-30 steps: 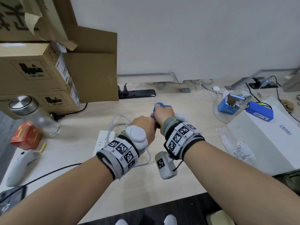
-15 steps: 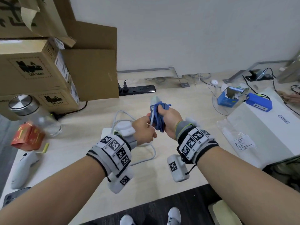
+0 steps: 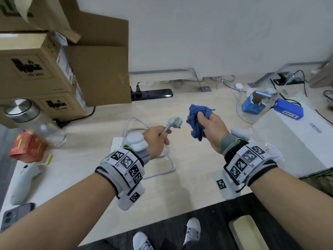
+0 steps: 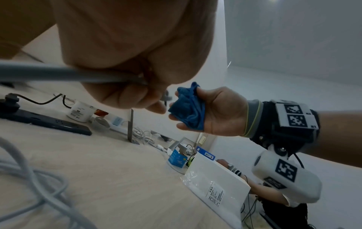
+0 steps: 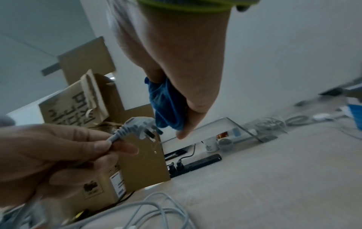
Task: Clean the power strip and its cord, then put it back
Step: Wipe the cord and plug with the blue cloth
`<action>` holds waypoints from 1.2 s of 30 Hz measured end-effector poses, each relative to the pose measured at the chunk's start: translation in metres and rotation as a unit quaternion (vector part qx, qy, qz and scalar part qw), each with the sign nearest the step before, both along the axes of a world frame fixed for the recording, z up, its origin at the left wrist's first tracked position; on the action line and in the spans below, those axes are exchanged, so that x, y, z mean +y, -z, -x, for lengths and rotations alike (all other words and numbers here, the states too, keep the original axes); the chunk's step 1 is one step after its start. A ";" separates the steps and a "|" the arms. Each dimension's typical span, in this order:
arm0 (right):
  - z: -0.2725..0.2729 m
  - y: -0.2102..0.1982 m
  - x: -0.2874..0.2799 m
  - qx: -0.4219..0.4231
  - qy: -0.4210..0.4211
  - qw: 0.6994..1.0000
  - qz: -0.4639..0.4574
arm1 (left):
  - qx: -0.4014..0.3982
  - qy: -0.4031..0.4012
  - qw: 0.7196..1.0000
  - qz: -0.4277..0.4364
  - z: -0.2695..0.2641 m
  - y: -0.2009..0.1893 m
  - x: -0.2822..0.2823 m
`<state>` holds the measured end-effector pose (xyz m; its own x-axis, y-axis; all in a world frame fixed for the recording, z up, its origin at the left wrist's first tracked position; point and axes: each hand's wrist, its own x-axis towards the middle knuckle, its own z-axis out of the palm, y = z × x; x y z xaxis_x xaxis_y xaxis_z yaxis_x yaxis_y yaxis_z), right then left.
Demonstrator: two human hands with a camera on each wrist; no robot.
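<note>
My left hand (image 3: 158,139) pinches the white cord just behind its grey-white plug (image 3: 175,122), holding the plug (image 5: 138,127) up above the desk with the prongs pointing right. My right hand (image 3: 207,127) grips a crumpled blue cloth (image 3: 197,120), a short gap to the right of the plug; the cloth (image 4: 188,108) (image 5: 166,105) touches nothing else. The cord (image 3: 167,159) loops on the desk under my left wrist. The white power strip (image 3: 116,143) lies beneath that wrist, mostly hidden.
Cardboard boxes (image 3: 36,69) stack at back left, with a black power strip (image 3: 153,93) beside them. A steel-lidded jar (image 3: 34,121), red box (image 3: 27,148), white controller (image 3: 21,181) and phone (image 3: 16,213) sit at left. A white box (image 3: 292,139) and blue items (image 3: 288,110) lie right.
My hands have come apart: the cloth was wrapped round the plug end between both hands, and now the right hand holds it off to the right, leaving the plug bare in my left hand.
</note>
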<state>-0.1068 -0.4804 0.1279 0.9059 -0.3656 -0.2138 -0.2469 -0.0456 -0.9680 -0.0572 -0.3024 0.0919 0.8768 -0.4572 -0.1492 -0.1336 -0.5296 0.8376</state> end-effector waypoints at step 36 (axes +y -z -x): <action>-0.038 0.007 -0.051 -0.058 0.066 0.972 -0.220 | -0.016 -0.064 0.987 0.144 0.002 -0.013 -0.090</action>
<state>-0.0686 -0.5312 0.1211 0.8847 -0.3772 -0.2740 -0.1096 0.4029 -0.9087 -0.0588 -0.3921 0.1052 0.9325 -0.3611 -0.0007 -0.1092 -0.2838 0.9526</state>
